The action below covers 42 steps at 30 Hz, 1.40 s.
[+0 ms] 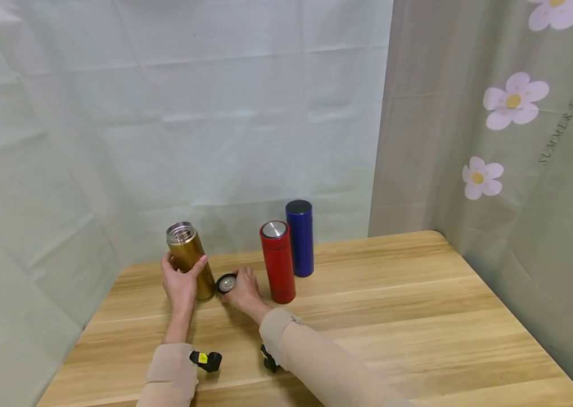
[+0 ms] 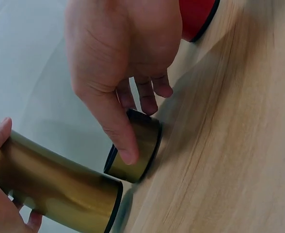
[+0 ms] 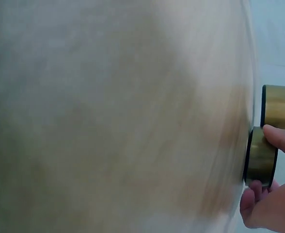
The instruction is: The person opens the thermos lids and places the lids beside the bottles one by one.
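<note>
Here we are by the far edge of the worktop (image 1: 393, 316), toward its left corner, and there's the gold flask (image 1: 188, 250), its bright metal mouth uncovered. The left hand (image 1: 181, 287) wraps the body about midway, thumb on one side, fingers curled round the other; we'd judge that grip steadies a tall, narrow shape that could easily tip. And just beside the base, low down at the worktop, we have the gold lid (image 1: 226, 284)! The right hand (image 1: 243, 291) has it pinched by its side wall, thumb against fingers, parted only as far as the lid is wide. That hold leaves the flat face free, probably to keep the lid level; which way up it is, we can't tell. Now look right along the far edge: the red flask (image 1: 279, 264) stands upright, capped, near the right hand, and the blue flask (image 1: 303, 243) stands just behind it, closer to that edge. Neither is held, and we'd guess they're grouped there so both hands have room toward the left corner.
</note>
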### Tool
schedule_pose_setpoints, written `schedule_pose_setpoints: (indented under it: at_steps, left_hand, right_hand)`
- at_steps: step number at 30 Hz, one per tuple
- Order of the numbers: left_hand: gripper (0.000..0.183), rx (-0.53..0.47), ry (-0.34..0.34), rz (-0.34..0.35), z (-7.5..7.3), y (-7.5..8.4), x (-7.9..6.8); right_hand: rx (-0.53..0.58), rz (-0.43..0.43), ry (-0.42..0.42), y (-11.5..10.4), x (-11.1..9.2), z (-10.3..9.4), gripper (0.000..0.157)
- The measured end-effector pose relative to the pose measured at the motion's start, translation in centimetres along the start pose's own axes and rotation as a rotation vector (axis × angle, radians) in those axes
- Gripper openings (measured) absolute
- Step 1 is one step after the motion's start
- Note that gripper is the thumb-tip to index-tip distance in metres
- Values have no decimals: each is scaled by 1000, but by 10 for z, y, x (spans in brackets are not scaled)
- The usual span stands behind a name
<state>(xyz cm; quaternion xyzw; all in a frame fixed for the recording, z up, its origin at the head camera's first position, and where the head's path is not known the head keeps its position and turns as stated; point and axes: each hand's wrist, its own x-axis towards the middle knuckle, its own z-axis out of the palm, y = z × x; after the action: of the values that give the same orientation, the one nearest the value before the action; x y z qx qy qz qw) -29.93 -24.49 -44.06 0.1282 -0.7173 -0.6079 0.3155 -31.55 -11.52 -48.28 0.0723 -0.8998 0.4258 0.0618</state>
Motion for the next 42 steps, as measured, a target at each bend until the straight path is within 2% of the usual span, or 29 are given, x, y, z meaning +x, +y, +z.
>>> schedule_pose_setpoints:
  at_steps: [7, 14, 24, 30, 42]
  left_hand:
    - [82, 10, 5, 4, 0, -5, -2]
    - [87, 8, 0, -5, 1, -8, -2]
    - [92, 17, -13, -16, 1, -8, -4]
    - [98, 6, 23, 36, -3, -4, -4]
    - [97, -40, 60, 109, -6, 14, -5]
  right_hand:
    - [27, 4, -12, 2, -1, 0, 68]
    - [86, 49, -37, 1, 1, -2, 76]
    - [47, 31, -45, -2, 1, -11, 77]
    - [59, 15, -75, -13, 2, -17, 74]
    - [145, -28, -151, -27, -6, -37, 82]
